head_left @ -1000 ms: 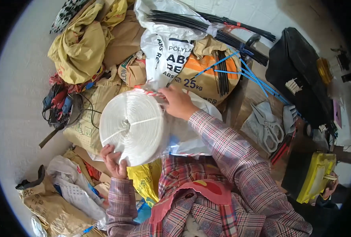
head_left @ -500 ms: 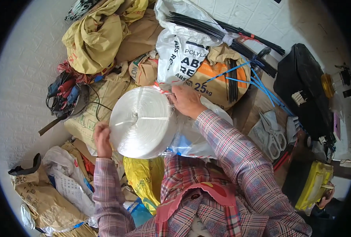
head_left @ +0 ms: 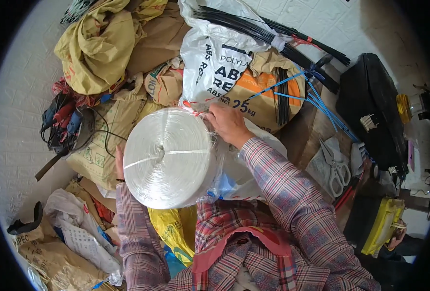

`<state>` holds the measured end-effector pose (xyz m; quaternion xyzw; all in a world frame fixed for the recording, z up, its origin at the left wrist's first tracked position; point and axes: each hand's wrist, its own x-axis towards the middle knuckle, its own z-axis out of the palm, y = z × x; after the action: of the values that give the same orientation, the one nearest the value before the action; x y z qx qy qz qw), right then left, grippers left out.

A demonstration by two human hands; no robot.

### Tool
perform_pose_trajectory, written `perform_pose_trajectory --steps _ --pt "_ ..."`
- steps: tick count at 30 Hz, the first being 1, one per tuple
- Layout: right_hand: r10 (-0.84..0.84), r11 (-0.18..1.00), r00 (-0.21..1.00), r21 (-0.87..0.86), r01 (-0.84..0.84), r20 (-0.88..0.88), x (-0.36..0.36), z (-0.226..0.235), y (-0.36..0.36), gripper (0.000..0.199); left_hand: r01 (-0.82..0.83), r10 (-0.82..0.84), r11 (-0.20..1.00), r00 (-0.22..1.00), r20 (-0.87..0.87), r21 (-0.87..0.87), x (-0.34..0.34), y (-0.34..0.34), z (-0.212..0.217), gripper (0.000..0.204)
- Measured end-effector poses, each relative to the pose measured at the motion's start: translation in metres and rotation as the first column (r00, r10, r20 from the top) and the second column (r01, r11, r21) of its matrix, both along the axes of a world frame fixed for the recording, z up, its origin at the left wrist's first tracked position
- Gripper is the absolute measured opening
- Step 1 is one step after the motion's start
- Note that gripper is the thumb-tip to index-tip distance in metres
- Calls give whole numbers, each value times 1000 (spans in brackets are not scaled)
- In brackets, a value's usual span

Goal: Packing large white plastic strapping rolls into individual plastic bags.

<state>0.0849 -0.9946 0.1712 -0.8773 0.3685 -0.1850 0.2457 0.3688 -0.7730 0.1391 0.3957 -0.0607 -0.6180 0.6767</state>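
Observation:
A large roll of white plastic twine [head_left: 169, 179] stands tilted in front of me, its coiled flat face turned up. Thin white bands cross that face and meet at its small centre hole. At the roll's upper right rim, my right hand [head_left: 228, 125] is closed in a pinch on a red and white plastic tie [head_left: 191, 108]. Against the left rim rests my left hand [head_left: 120, 164], mostly hidden behind the roll, so its grip does not show. Clear plastic wrap [head_left: 220, 182] hangs loose at the roll's right side.
Crumpled yellow sacks [head_left: 96, 53], a white printed bag [head_left: 215, 58] and a brown-orange sack [head_left: 256, 104] lie beyond the roll. Black rods [head_left: 244, 29] lie across the bags. White-handled scissors [head_left: 338, 169], a black case [head_left: 372, 102] and a yellow box [head_left: 382, 225] are on the right.
The roll has shifted left and toward me, and the bands on its face have changed angle. My left hand has gone partly behind its rim. The right hand keeps its pinch.

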Motion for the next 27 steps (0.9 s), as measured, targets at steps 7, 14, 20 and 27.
perform_pose_trajectory --steps 7,14,20,27 --pt "-45 998 999 55 45 1 -3 5 1 22 182 -197 973 975 104 140 13 0 10 69" --pt "144 975 988 -178 -133 52 -10 20 -4 25 317 -352 912 930 102 261 -27 27 68 70" --pt "36 973 999 -231 -29 23 -24 6 -1 19 144 -237 965 837 493 220 -126 22 143 81" --pt "39 962 993 -274 -8 107 -24 9 -1 18 61 -177 971 836 520 232 -161 31 161 86"
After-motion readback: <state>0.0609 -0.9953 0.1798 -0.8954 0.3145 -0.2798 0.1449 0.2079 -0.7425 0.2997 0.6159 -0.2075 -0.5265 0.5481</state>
